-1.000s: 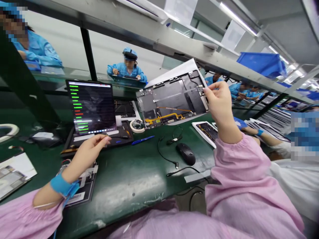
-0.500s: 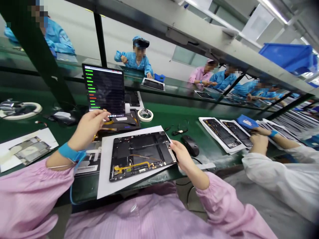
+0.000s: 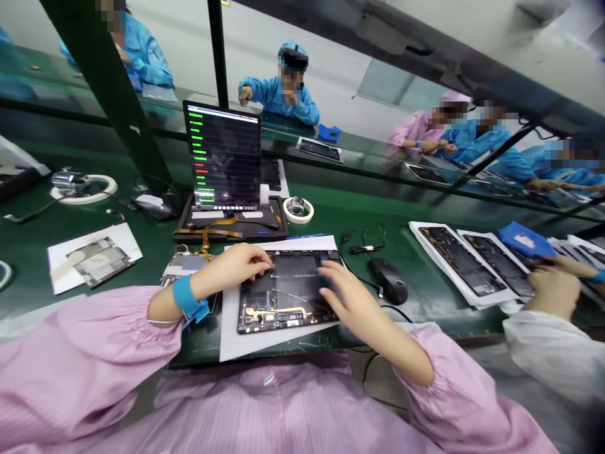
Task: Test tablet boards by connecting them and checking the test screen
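Note:
An opened tablet back shell (image 3: 288,293) with a yellow flex cable lies on a white sheet (image 3: 246,337) on the green bench in front of me. My left hand (image 3: 236,265), with a blue wrist strap, rests on the shell's upper left edge, fingers curled and pinched at a small part I cannot make out. My right hand (image 3: 347,296) lies over the shell's right side with fingers stretched out flat and holds nothing.
Behind the shell a lit test tablet (image 3: 224,157) stands on a dark fixture, with a tape roll (image 3: 298,209) beside it. A mouse (image 3: 390,280) and cables lie to the right. More open tablets (image 3: 466,258) sit by a co-worker's hand (image 3: 551,287). Another part (image 3: 97,258) lies at the left.
The shell, held up in my right hand a second ago, came down onto the white sheet. My left hand left the test fixture and reached the shell; my right hand slid onto it.

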A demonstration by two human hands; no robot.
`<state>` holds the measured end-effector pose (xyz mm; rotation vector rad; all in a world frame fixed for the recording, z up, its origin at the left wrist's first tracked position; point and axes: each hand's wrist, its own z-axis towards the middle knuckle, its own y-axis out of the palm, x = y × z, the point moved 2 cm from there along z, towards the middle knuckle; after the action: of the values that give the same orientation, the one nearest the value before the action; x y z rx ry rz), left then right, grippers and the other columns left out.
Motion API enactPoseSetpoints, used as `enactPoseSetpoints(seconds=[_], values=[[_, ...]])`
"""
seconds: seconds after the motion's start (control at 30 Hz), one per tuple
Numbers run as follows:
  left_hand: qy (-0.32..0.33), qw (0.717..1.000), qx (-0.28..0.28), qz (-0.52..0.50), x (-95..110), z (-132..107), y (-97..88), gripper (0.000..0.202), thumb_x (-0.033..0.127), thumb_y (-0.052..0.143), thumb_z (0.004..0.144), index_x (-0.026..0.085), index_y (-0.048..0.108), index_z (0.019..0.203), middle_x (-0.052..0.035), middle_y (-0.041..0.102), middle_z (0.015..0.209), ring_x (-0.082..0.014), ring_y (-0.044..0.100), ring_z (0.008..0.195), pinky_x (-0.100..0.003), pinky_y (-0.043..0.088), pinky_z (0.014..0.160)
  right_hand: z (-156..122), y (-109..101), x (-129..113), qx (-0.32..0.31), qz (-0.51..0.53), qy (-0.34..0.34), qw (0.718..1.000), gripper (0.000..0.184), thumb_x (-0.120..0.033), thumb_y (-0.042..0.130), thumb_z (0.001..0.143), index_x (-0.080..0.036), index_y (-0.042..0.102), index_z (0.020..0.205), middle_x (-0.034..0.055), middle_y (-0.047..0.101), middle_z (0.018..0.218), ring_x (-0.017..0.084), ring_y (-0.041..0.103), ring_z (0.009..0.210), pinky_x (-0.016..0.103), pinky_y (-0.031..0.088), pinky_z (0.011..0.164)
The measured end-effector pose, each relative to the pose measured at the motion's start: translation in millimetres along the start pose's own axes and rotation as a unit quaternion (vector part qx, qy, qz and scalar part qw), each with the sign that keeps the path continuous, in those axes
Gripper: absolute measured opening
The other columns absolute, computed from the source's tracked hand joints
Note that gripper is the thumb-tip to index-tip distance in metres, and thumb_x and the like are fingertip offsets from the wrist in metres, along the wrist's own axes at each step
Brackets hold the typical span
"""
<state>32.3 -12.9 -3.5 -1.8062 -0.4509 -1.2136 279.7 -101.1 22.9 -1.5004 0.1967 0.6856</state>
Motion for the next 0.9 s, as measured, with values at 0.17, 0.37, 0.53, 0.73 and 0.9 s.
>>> enactPoseSetpoints(seconds=[0.17,0.37,0.53,0.73,0.9], values=[[0.029,0.998,0.023,0.051,-2.6,1.4,4.6,0.022,0.035,0.05,0.075,0.02,0.066,0.076,-0.0037,0.069,0.073,-0.0205,0.061,0.06,-0.03,0.045,0.059,63.5,35.1,-31.7,-0.114,-0.017,-0.092,0.989,0.012,-0.021,0.065,0.081,-0.017,0.062,0.092,0.0065,0.063,0.092,0.02,0.054,0.093,0.036,0.044,0.086],[0.003,0.992,0.029,0.126,-9.7,0.9,-1.9,0.016,0.03,0.044,0.078,0.022,0.057,0.078,-0.0011,0.066,0.067,-0.0204,0.062,0.056,-0.028,0.042,0.055,90.6,56.9,-23.0,-0.16,0.015,-0.072,0.984,0.009,-0.017,0.067,0.079,-0.017,0.06,0.074,-0.0002,0.058,0.071,0.015,0.052,0.076,0.029,0.039,0.075],[-0.055,0.987,0.001,0.152,-8.8,-2.3,-10.0,0.016,0.031,0.04,0.082,0.023,0.053,0.078,0.0029,0.061,0.055,-0.0184,0.057,0.043,-0.027,0.037,0.049,94.3,59.1,-34.5,-0.177,0.009,-0.071,0.982,0.01,-0.016,0.065,0.081,-0.016,0.059,0.073,0.0012,0.061,0.074,0.016,0.051,0.078,0.03,0.037,0.077],[0.023,0.993,-0.021,0.115,-3.3,1.4,-8.0,0.02,0.027,0.048,0.075,0.018,0.067,0.074,-0.0022,0.068,0.07,-0.0188,0.06,0.064,-0.025,0.041,0.059,89.2,62.1,-31.0,-0.128,0.063,-0.086,0.986,0.008,-0.016,0.066,0.078,-0.017,0.06,0.073,-0.001,0.059,0.072,0.013,0.051,0.074,0.027,0.037,0.073],[-0.016,0.994,-0.034,0.098,-2.4,2.4,-6.8,0.022,0.027,0.053,0.072,0.015,0.071,0.077,-0.0029,0.07,0.072,-0.0173,0.06,0.064,-0.024,0.04,0.058,84.9,62.7,-26.6,-0.1,0.107,-0.069,0.987,0.008,-0.018,0.068,0.075,-0.017,0.06,0.073,-0.0021,0.058,0.07,0.012,0.051,0.071,0.026,0.037,0.071]])
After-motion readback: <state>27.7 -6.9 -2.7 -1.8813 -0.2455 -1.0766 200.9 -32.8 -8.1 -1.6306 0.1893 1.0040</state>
